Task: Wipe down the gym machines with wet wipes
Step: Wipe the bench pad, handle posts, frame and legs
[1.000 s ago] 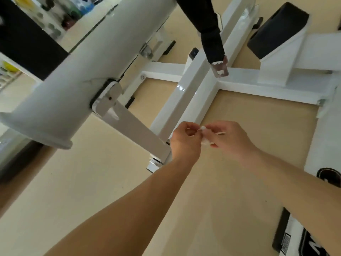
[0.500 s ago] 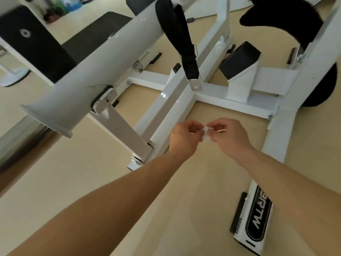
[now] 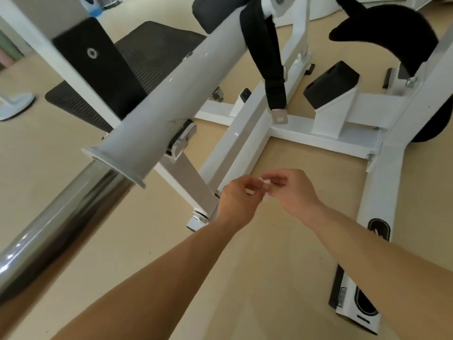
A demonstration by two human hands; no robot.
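A small white wet wipe is bunched between my two hands, held out over the tan floor. My left hand pinches its left side with curled fingers. My right hand pinches its right side between thumb and fingertips. Most of the wipe is hidden by my fingers. The white gym machine frame lies just beyond my hands, with a cross beam running to the right. A thick grey arm tube slants over the frame to the left of my hands.
A chrome bar sticks out of the grey tube toward the lower left. A black strap with a metal buckle hangs over the frame. Black pads sit on the cross beam. A black footplate stands at the back left.
The view has tilted up, so more of the machine shows. My hands stay together, still working the wipe between the fingertips.
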